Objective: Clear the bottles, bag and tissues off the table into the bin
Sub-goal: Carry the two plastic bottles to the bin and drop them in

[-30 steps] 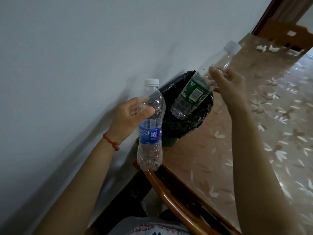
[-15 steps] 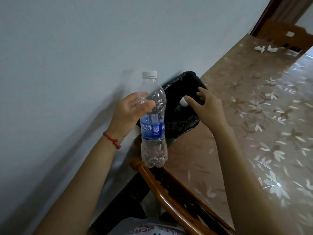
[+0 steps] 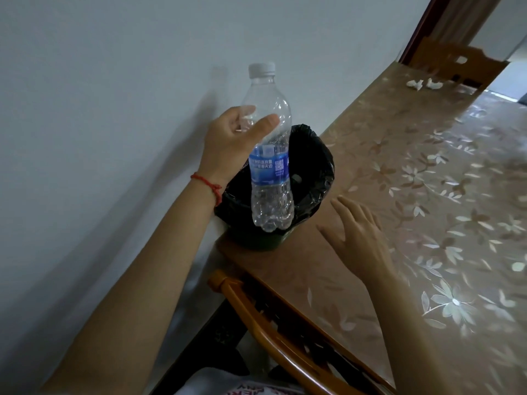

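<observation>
My left hand [image 3: 228, 143] grips a clear plastic bottle [image 3: 269, 155] with a blue label and white cap, upright, just above the bin's mouth. The bin [image 3: 316, 172] is small and dark green, lined with a black bag, and stands at the table's near left corner by the wall. A pale cap of another bottle [image 3: 296, 177] shows inside it. My right hand [image 3: 358, 235] hovers over the table just right of the bin, fingers straight and spread, holding nothing. Crumpled white tissues [image 3: 509, 84] lie at the far end of the table.
The table [image 3: 427, 195] has a brown floral cover under clear plastic. A wooden chair back [image 3: 285, 332] sits against its near edge, and another wooden chair [image 3: 456, 64] stands at the far end. A plain wall runs along the left.
My right hand let the green-label bottle drop into the bin, then pulled back toward me, now empty. My left hand moved the blue-label bottle over the bin.
</observation>
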